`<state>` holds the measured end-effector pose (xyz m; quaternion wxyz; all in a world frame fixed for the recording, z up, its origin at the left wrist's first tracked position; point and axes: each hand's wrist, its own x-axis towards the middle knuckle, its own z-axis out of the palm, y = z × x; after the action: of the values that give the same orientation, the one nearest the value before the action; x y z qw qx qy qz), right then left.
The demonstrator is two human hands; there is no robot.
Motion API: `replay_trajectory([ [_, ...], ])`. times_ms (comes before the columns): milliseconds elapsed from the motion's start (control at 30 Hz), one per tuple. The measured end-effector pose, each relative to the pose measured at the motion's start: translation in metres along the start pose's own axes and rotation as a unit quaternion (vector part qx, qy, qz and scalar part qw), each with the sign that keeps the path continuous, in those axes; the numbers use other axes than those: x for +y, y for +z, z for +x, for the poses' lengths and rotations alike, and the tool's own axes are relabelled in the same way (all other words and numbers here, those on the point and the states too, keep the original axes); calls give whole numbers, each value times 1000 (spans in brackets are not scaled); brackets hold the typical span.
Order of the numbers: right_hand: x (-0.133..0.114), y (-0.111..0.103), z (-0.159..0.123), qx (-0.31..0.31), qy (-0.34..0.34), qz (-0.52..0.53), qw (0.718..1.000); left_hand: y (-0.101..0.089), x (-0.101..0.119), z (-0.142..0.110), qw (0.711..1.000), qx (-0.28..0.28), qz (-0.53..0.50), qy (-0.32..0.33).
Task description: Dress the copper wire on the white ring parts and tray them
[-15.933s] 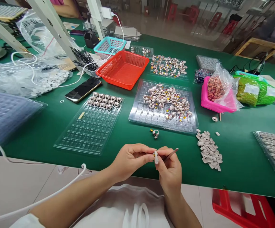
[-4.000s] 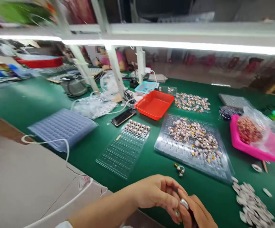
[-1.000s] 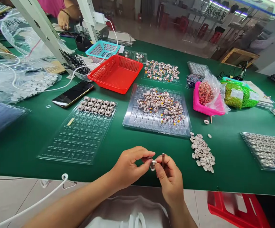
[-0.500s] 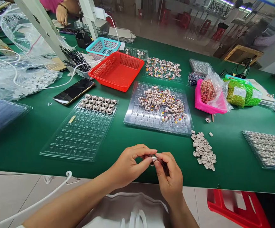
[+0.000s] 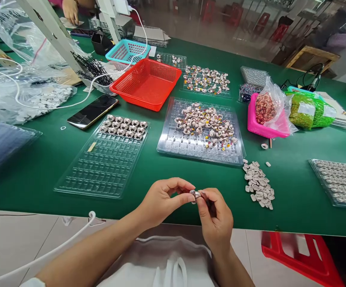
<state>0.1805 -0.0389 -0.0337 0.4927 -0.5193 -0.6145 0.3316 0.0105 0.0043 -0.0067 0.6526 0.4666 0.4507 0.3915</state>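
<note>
My left hand point(image 5: 163, 201) pinches one side of a small, shiny silver rounded part point(image 5: 197, 194) between thumb and index finger. From the other side, the thumb and fingertips of my right hand point(image 5: 217, 219) grip the same part, with both hands just above the table's near edge. Fingers cover much of it. Beyond them, a stack of clear trays point(image 5: 184, 149) carries a heap of small whitish parts point(image 5: 204, 121) with coloured bits. To the left, a clear compartment tray point(image 5: 98, 175) has rows of silver parts point(image 5: 123, 126) at its far end. A pile of pale oval pieces point(image 5: 259, 185) lies right of my hands.
A red basket point(image 5: 149, 89) and a blue basket point(image 5: 128, 50) stand behind, near a phone point(image 5: 93, 111). Rightward are a pink basket point(image 5: 268, 129), green bags point(image 5: 307, 111) and a filled tray point(image 5: 340, 183). A white cable point(image 5: 71, 107) crosses the left. Another person's hand point(image 5: 70, 11) is far left.
The view has shifted slightly. My hands still hold the silver part, which now shows more between my fingertips. The other person's hand stays at the far left.
</note>
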Motion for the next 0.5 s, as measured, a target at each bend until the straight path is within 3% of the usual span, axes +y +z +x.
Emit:
replay_trajectory([
  [233,1,0,-1,11,-18,-35,999,-4,6,-1,978,-8,189,83],
  [500,4,-2,-3,3,-76,-71,995,-9,12,1,958,-25,260,119],
])
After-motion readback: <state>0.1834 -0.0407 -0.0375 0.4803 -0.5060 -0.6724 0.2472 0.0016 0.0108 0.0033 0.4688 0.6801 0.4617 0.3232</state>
